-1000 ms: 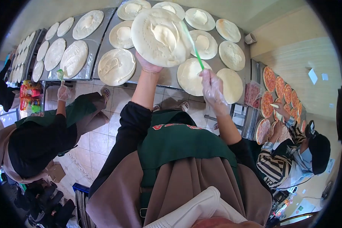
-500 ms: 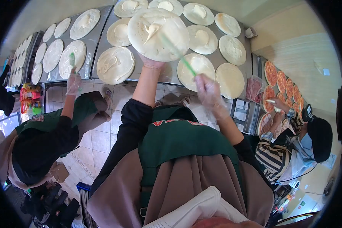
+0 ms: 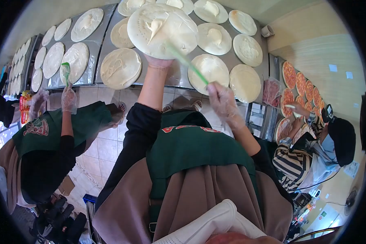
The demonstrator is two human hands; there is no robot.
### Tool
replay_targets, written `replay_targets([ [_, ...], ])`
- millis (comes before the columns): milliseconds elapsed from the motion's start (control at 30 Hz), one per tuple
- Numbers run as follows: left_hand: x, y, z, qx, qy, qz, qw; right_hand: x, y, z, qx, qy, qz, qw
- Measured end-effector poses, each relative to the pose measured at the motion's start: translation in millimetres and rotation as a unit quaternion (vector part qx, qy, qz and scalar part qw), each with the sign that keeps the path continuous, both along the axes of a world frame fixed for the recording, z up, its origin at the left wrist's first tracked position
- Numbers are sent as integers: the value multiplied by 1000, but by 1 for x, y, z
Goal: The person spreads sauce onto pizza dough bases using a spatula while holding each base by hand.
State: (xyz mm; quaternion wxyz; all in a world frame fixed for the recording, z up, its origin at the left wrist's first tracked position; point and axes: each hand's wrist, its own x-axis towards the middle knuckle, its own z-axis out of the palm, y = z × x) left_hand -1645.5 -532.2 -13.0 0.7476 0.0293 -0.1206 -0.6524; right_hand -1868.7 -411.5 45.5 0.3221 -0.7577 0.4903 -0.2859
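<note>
My left hand (image 3: 159, 62) holds a round pizza base (image 3: 168, 29) up from beneath, its fingers mostly hidden under the base. A dollop of creamy white sauce (image 3: 154, 28) sits on top, left of the middle. In a clear plastic glove, my right hand (image 3: 224, 103) is closed around the handle of a green spatula (image 3: 198, 74). The spatula's far end is blurred over the near edge of the held base. Below it, a sauced base (image 3: 208, 75) lies on the metal table, beside a plainer one (image 3: 245, 83) to the right.
Several more bases with sauce lie across the metal table (image 3: 166, 81). To the left, a co-worker's gloved hand (image 3: 69, 99) holds another green spatula (image 3: 65, 72). At right, a person in striped sleeves (image 3: 293, 166) works over red-topped pizzas (image 3: 288, 75). A tub (image 3: 271, 91) stands between.
The held base has shifted slightly left and up in view. My spatula still reaches over its near edge. The co-worker's spatula has come off the base, and a second gloved hand shows there.
</note>
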Motion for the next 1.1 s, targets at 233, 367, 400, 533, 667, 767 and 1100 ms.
replay_targets([
  [233,10,0,-3,-81,143,-79,983,-5,-1,-19,-10,113,-57,992],
  [367,6,8,2,1,30,37,999,4,14,-4,19,51,48,997],
  [400,8,11,2,-9,19,29,999,6,12,4,29,26,48,998],
  [533,18,19,3,-12,39,13,999,9,-13,8,30,-29,-18,999],
  [667,19,23,2,-2,61,24,998,26,-19,7,21,12,-78,997],
  [767,21,16,-15,-15,42,59,997,40,-2,-12,66,6,-40,997],
  [1100,39,46,4,-38,108,30,993,62,3,6,64,-23,123,990],
])
